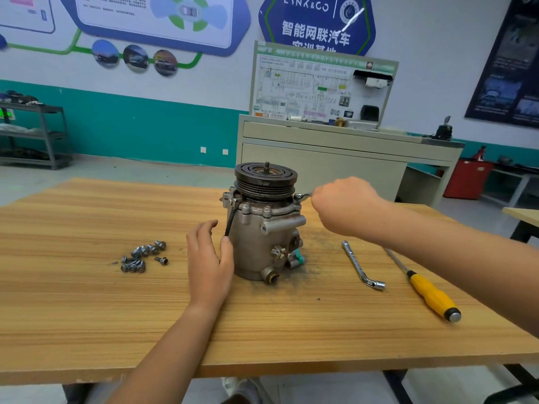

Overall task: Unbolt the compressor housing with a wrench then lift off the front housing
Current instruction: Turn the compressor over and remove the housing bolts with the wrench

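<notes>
Grips the wrench [304, 195] in the right hand [345, 205], fingers curled round the handle, only the head end showing, seated on a flange bolt at 3 o'clock of the pulley [266, 179]. Braces the compressor [262, 246] with the left hand [210, 258], fingers relaxed and laid against the body at 9 o'clock, thumb just beside a black rod-like piece [230, 223] hanging off the flange; cannot tell what that is.

Stands upright near the middle of the desk [87, 316], pulley uppermost. Looks heavy and rigid: cast metal, grimy, probably slick. Likely to twist under wrench torque unless held. Best to take the front housing [256, 209] by the pulley rim or under the flange ears and lift straight up; may stick on its seal.

Further out: loose bolts [143, 256] at 9 o'clock, an L-shaped socket wrench [361, 265] at 4 o'clock, then a yellow-handled screwdriver [431, 293] beyond, shaft partly under the right forearm. In the way: flange bolts not yet out, and the black piece.
</notes>
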Action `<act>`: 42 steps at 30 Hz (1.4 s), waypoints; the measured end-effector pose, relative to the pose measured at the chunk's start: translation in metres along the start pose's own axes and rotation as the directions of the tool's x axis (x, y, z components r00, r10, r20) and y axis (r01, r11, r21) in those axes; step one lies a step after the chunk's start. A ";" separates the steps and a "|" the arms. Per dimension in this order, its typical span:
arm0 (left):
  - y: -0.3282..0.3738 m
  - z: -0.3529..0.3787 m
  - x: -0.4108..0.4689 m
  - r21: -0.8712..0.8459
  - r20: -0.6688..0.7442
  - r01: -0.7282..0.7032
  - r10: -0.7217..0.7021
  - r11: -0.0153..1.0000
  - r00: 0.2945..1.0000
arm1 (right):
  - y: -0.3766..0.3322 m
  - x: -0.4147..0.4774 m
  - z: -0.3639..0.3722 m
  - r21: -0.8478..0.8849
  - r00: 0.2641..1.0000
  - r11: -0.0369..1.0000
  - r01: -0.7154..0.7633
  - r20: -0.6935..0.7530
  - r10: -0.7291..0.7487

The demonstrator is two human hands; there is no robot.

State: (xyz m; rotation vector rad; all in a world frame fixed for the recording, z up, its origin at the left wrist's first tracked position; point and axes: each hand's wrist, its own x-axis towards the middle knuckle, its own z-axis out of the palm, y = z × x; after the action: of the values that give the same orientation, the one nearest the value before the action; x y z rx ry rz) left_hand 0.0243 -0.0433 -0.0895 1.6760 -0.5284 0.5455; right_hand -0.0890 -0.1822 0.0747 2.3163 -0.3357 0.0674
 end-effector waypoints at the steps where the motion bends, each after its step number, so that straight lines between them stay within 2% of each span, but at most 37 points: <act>1: 0.000 0.000 0.000 0.000 -0.001 -0.005 0.005 1.000 1.000 | 0.005 0.000 0.003 0.001 1.000 1.000 0.003 -0.012 -0.003; 6: -0.001 0.003 0.000 -0.003 0.011 -0.009 0.009 1.000 1.000 | 0.022 0.015 0.015 -0.067 0.999 0.997 0.024 -0.019 -0.026; 9: -0.001 0.004 0.000 -0.005 0.016 -0.013 0.013 1.000 1.000 | 0.022 0.036 0.022 -0.039 0.995 0.999 -0.003 -0.095 -0.001; 14: -0.003 0.003 0.000 -0.020 0.020 -0.010 0.010 1.000 1.000 | 0.008 0.067 0.052 0.156 0.948 0.987 0.036 -0.318 0.016; 16: -0.003 0.002 -0.001 -0.024 0.019 -0.002 0.002 1.000 1.000 | 0.006 0.070 0.056 0.290 0.927 0.957 0.009 -0.361 0.101; 17: -0.004 0.002 -0.002 -0.026 0.022 -0.004 0.004 1.000 1.000 | 0.008 0.070 0.056 0.409 0.905 0.911 -0.040 -0.371 0.207; 18: -0.004 0.002 -0.002 -0.029 0.024 -0.007 0.008 1.000 1.000 | 0.011 0.068 0.055 0.578 0.863 0.809 -0.102 -0.353 0.361; 19: -0.003 0.002 -0.002 -0.032 0.024 -0.008 0.009 0.999 1.000 | 0.015 0.064 0.052 0.741 0.818 0.653 -0.156 -0.274 0.506; 20: -0.003 0.003 -0.002 -0.033 0.025 -0.005 0.006 0.999 1.000 | 0.020 0.061 0.049 0.874 0.777 0.454 -0.170 -0.164 0.608; 21: -0.003 0.003 -0.002 -0.034 0.025 -0.002 0.003 0.999 1.000 | 0.026 0.056 0.045 0.951 0.751 0.273 -0.143 -0.075 0.656; 22: -0.003 0.004 -0.002 -0.034 0.027 -0.003 0.003 0.999 1.000 | 0.030 0.049 0.041 0.980 0.747 0.163 -0.117 -0.021 0.664; 23: -0.003 0.004 -0.002 -0.035 0.027 -0.005 0.006 0.999 1.000 | 0.032 0.041 0.037 0.986 0.766 0.130 -0.103 -0.005 0.643; 24: -0.004 0.003 -0.001 -0.037 0.026 -0.006 0.007 0.999 1.000 | 0.033 0.032 0.034 0.982 0.795 0.164 -0.094 -0.026 0.606; 25: -0.004 0.003 -0.001 -0.038 0.025 -0.004 0.005 0.999 1.000 | 0.033 0.022 0.031 0.964 0.832 0.247 -0.097 -0.058 0.551; 28: -0.002 0.003 -0.002 -0.034 0.035 0.000 0.001 0.999 0.999 | 0.025 0.001 0.027 0.815 0.945 0.567 -0.122 -0.080 0.318; 30: -0.001 0.003 -0.002 -0.021 0.046 -0.008 0.009 1.000 0.999 | 0.016 -0.005 0.025 0.669 0.974 0.731 -0.135 -0.047 0.223; 32: -0.001 0.002 -0.003 -0.005 0.057 -0.019 0.019 1.000 0.998 | 0.008 -0.004 0.020 0.526 0.982 0.838 -0.146 -0.026 0.187; 35: 0.000 0.001 -0.002 -0.001 0.060 -0.021 0.021 1.000 0.998 | 0.000 -0.002 0.010 0.302 0.992 0.945 -0.123 -0.001 0.130; 38: 0.001 0.002 -0.002 -0.005 0.059 -0.011 0.011 1.000 0.998 | -0.004 0.000 -0.003 0.115 0.999 0.993 -0.030 -0.018 0.033; 42: 0.001 0.002 -0.002 -0.019 0.065 -0.003 0.004 1.000 0.998 | 0.001 0.004 -0.005 0.054 1.000 0.998 0.027 -0.014 -0.026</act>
State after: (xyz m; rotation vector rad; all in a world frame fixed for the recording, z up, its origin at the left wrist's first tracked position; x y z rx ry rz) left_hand 0.0224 -0.0453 -0.0901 1.6793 -0.5819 0.4882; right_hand -0.0848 -0.1806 0.0794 2.3720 -0.2997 0.0803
